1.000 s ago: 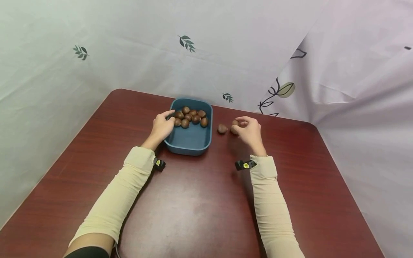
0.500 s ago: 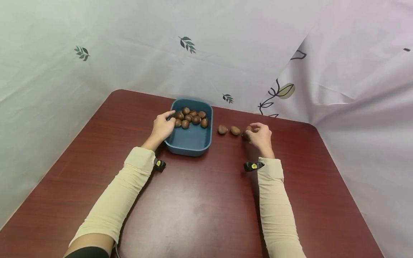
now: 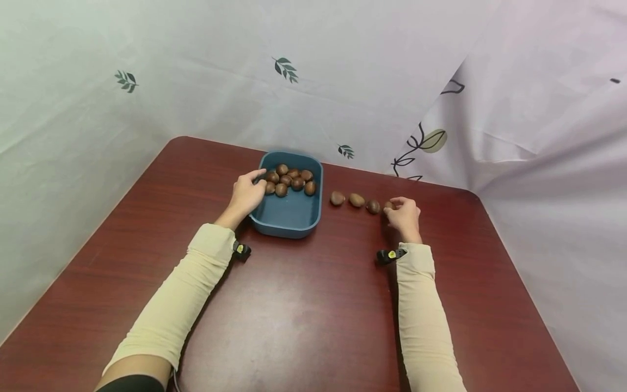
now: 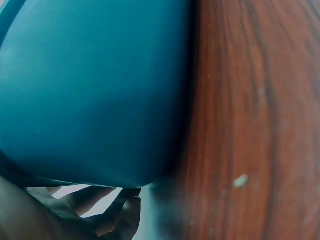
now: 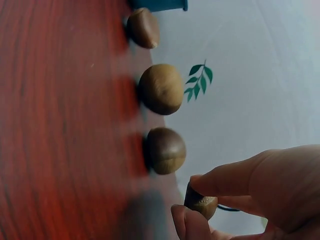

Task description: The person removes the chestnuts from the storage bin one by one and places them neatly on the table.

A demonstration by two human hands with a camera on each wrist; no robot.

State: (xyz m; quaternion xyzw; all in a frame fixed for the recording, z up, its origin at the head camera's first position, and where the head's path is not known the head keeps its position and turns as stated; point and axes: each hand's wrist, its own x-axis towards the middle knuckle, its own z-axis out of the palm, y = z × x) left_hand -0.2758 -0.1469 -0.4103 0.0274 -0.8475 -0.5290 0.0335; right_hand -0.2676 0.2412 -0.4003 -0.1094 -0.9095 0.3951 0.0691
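My right hand (image 3: 404,216) pinches a chestnut (image 5: 204,204) between thumb and forefinger, at the right end of a row on the table. Three other chestnuts lie to its left: a dark one (image 3: 373,206) nearest, a lighter one (image 3: 356,200), then a brown one (image 3: 337,198). On the other side, my left hand (image 3: 246,195) grips the left wall of a blue plastic container (image 3: 289,231), thumb and fingers at its rim. Several chestnuts (image 3: 286,180) sit in the container's far half. In the left wrist view, the container's wall (image 4: 95,90) hides part of the fingers.
The dark red wooden table (image 3: 274,316) has rounded far corners. Behind it hangs a pale curtain (image 3: 206,81) with leaf prints, close to the table's far edge. The container stands near that far edge, left of the row.
My right hand has moved right and slightly nearer along the row. The second and third chestnuts now lie uncovered behind it. My left hand and the container have stayed in place.
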